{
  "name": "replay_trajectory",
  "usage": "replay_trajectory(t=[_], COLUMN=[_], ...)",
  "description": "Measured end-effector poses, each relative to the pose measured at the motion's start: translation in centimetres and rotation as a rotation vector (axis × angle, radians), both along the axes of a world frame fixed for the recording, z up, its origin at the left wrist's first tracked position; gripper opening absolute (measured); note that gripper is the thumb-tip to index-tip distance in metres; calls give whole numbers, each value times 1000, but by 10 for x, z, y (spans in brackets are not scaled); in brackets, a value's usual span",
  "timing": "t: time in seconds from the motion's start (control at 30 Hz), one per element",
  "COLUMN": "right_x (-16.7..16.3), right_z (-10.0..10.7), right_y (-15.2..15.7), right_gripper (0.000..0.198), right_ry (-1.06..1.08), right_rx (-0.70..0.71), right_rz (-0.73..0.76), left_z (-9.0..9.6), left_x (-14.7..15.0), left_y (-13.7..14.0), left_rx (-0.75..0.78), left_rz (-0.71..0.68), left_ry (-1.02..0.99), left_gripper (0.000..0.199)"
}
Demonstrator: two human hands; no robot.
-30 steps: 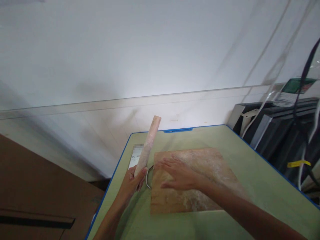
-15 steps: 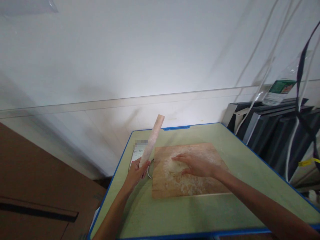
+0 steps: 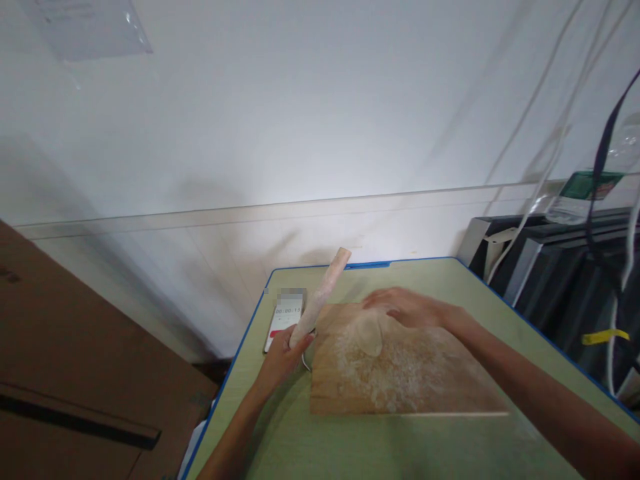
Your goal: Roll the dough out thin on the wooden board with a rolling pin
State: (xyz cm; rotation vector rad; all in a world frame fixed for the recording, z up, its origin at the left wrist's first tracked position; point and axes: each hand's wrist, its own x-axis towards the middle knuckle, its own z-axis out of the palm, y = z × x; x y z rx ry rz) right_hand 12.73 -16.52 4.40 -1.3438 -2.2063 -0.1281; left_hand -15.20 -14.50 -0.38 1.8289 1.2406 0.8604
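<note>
My left hand [image 3: 286,357] is wrapped round the lower end of a floury wooden rolling pin [image 3: 323,293], which slants up and away over the table. A thin, flattened piece of dough [image 3: 369,333] shows above the floured wooden board [image 3: 327,393]. My right hand [image 3: 407,308], slightly blurred, has its fingertips closed at the dough's upper edge. The dough appears tilted, with its near part hanging toward the board. Loose flour is spread over the middle of the board.
A phone [image 3: 285,319] with a running timer lies left of the board, a cable near it. The green table [image 3: 360,447] has a blue rim. Dark panels [image 3: 565,267] and a plastic bottle [image 3: 583,193] are at right, below hanging cables. A brown box [image 3: 75,360] stands at left.
My right hand has gone from lying spread over the dough to gripping its far edge and raising it. The left hand keeps hold of the rolling pin. The view has shifted a little.
</note>
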Motion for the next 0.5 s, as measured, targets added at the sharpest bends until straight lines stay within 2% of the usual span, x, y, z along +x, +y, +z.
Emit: replay_trajectory(t=[0.13,0.27,0.37,0.43,0.5], right_x=[15,25,21,14,6], right_z=[13,21,11,-4,-21], right_y=[-19,-39,-42,-39,-35], right_gripper=[36,41,43,44,46], right_ry=[-81,-194,-329,-383,-358], right_rx=[56,94,-61,-234,-315], right_rz=[-11,-34,-132,-222,-292], left_z=[17,48,61,61,55], left_x=[9,34,56,66,71], left_y=[8,18,27,33,37], left_rx=[121,251,401,475,516], left_rz=[-97,-361,-487,-530,-526], left_ry=[226,594,863,978,1043], left_gripper=[36,30,36,41,44])
